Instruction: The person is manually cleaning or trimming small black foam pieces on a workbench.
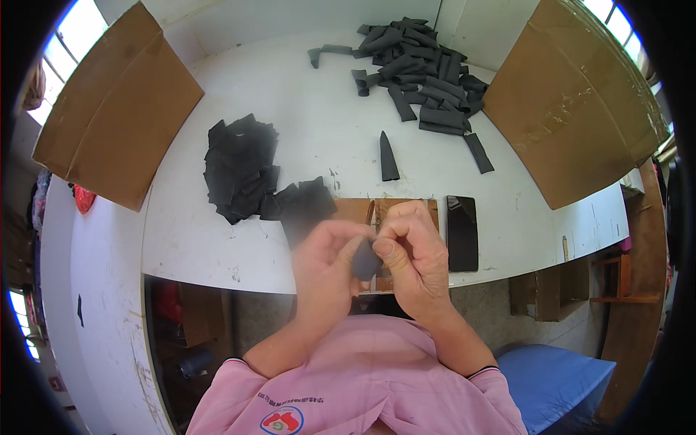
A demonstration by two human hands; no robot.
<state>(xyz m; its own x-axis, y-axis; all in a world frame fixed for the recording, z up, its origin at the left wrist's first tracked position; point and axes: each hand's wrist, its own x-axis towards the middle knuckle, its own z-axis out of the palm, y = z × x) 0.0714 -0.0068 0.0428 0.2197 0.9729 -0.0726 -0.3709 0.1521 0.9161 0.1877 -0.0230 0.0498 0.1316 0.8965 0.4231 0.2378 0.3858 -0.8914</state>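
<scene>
A small dark grey fabric-like piece point(367, 262) is between my hands at the table's front edge. My left hand point(324, 254) is closed on it, with the thumb on its left side. The fingers of my right hand point(415, 254) are pinched at its upper right edge. Both sets of fingertips meet at its top, so the exact grip there is hidden. Below and beyond my hands lies a brown board point(428, 209) with a slot-like dark gap. A heap of flat dark pieces point(239, 168) spreads to the left, its nearer pieces point(308, 203) reaching my left hand.
Rolled dark tubes point(424, 72) form a pile at the far right of the white table point(290, 109). One pointed dark piece point(388, 158) lies beyond the board. A black phone-like slab point(462, 233) sits right of it. Cardboard panels point(119, 105) point(573, 101) flank the table.
</scene>
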